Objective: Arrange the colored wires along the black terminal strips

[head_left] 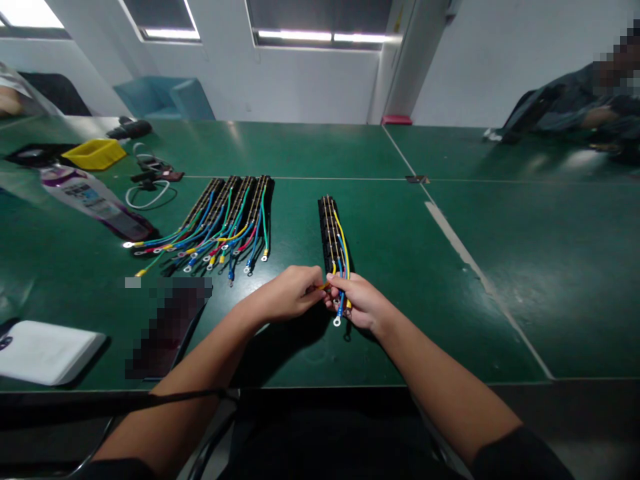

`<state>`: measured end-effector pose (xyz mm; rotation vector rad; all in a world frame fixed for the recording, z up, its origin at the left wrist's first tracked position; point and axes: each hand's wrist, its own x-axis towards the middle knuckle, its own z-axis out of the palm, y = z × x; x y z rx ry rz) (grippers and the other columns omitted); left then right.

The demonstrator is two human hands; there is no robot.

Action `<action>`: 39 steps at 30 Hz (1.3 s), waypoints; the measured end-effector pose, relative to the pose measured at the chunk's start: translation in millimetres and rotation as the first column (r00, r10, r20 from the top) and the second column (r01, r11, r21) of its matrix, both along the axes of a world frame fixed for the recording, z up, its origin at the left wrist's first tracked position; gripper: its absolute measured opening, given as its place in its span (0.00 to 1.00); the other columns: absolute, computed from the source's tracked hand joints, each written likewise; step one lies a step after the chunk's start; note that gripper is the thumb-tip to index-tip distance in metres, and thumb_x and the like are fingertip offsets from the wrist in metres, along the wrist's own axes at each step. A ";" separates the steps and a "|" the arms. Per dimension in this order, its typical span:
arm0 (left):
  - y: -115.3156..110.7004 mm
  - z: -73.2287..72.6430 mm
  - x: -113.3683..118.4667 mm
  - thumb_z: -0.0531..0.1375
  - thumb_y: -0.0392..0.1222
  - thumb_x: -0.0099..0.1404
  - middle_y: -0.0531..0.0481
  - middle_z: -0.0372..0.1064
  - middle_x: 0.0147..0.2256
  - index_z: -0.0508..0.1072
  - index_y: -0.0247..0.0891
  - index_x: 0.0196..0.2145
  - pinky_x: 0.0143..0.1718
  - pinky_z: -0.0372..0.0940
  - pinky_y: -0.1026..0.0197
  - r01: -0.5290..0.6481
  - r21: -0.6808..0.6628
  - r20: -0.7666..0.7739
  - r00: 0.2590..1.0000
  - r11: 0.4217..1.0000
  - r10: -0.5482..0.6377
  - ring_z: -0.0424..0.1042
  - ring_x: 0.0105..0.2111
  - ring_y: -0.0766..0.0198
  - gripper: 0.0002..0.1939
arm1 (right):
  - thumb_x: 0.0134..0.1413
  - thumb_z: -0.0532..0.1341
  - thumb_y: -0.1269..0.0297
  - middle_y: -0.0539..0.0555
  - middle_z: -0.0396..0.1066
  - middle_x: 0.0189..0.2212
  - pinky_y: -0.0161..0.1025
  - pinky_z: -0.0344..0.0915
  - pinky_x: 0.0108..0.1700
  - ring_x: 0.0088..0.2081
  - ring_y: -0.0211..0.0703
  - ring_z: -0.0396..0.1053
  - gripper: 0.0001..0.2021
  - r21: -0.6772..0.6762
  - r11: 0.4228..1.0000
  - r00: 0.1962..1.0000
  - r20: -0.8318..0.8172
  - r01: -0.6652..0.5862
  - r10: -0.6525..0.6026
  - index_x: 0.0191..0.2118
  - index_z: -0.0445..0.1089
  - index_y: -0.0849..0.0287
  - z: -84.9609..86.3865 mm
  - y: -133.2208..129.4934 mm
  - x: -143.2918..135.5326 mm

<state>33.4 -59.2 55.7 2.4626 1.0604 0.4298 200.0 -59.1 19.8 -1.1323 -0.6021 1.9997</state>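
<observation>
A black terminal strip [330, 230] lies lengthwise before me on the green table, with yellow, blue and red wires running along it to its near end. My right hand [363, 301] is closed round the bundle of wires [341, 267] there; ring lugs stick out below its fingers. My left hand [295, 292] pinches a yellow wire [324, 287] at the left of the bundle. Its fingertips meet those of the right hand, and the wire's end is hidden. Several similar wired strips [230, 203] lie side by side to the left, their ring-lugged wires fanned toward me.
Left on the green table [475, 333] are a purple-and-white bottle [95, 200], a yellow bin [95, 155], a white cable [150, 195], a dark phone [173, 327] and a white box [50, 352]. Another person [565, 100] sits at the far right. A teal armchair [165, 99] stands behind.
</observation>
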 end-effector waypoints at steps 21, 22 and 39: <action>7.5 -31.1 -7.7 0.53 0.44 0.66 0.53 0.64 0.24 0.67 0.36 0.27 0.27 0.53 0.66 -0.005 0.210 0.072 0.997 0.978 -0.010 0.62 0.24 0.69 0.12 | 0.55 0.60 0.72 0.47 0.61 0.13 0.29 0.62 0.20 0.16 0.32 0.61 0.09 0.001 0.999 0.999 0.015 0.052 -0.052 0.25 0.63 0.63 -3.0 -1.5 -3.0; 7.5 -30.9 -7.6 0.54 0.44 0.65 0.52 0.65 0.24 0.67 0.36 0.27 0.27 0.54 0.66 -0.002 0.207 0.083 0.996 0.978 -0.016 0.62 0.24 0.68 0.12 | 0.56 0.59 0.73 0.47 0.61 0.13 0.29 0.62 0.19 0.16 0.31 0.61 0.09 0.003 0.999 0.999 0.019 0.050 -0.050 0.25 0.64 0.63 -3.2 -1.5 -3.0; 4.3 -30.0 -3.7 0.56 0.45 0.64 0.54 0.67 0.22 0.70 0.33 0.27 0.23 0.52 0.69 -0.091 0.012 0.241 0.967 0.996 0.085 0.63 0.21 0.72 0.13 | 0.57 0.59 0.73 0.47 0.62 0.12 0.27 0.61 0.18 0.14 0.30 0.60 0.10 -0.006 0.999 0.998 0.028 0.048 -0.047 0.25 0.63 0.64 -0.9 -1.9 -3.0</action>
